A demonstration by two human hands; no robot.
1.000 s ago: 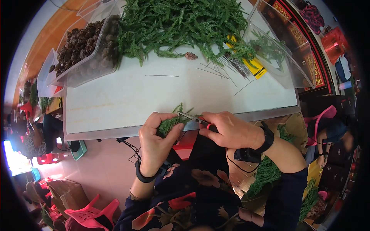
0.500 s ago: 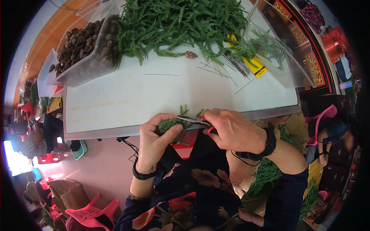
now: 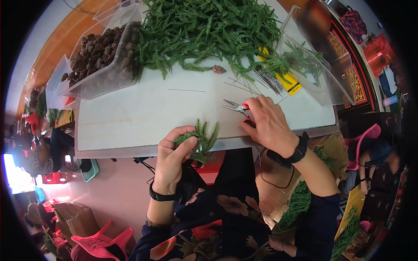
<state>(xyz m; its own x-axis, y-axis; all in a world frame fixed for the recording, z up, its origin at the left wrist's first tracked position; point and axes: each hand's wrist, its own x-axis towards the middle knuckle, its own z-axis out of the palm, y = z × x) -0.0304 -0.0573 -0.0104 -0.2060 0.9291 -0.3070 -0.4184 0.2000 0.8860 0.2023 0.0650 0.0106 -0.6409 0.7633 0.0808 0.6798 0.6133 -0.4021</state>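
Over the table's front edge, my left hand pinches a small bunch of green artificial fir sprigs between thumb and fingers. The sprigs fan out to the right of the thumb; their lower ends are hidden in the palm. My right hand is over the white table, fingers around the red handles of a pair of needle-nose pliers. The pliers' jaws are parted, point left and have nothing between them. One pine cone and several thin wires lie beyond the pliers.
A large heap of green sprigs covers the table's far side. At the left stands a clear bin of pine cones; at the right, another clear bin beside a yellow packet. Pink chairs and other people are around.
My right hand has carried the pliers away from the sprigs, up and to the right over the table, and the jaws have parted. My left hand keeps the sprigs in nearly the same place.
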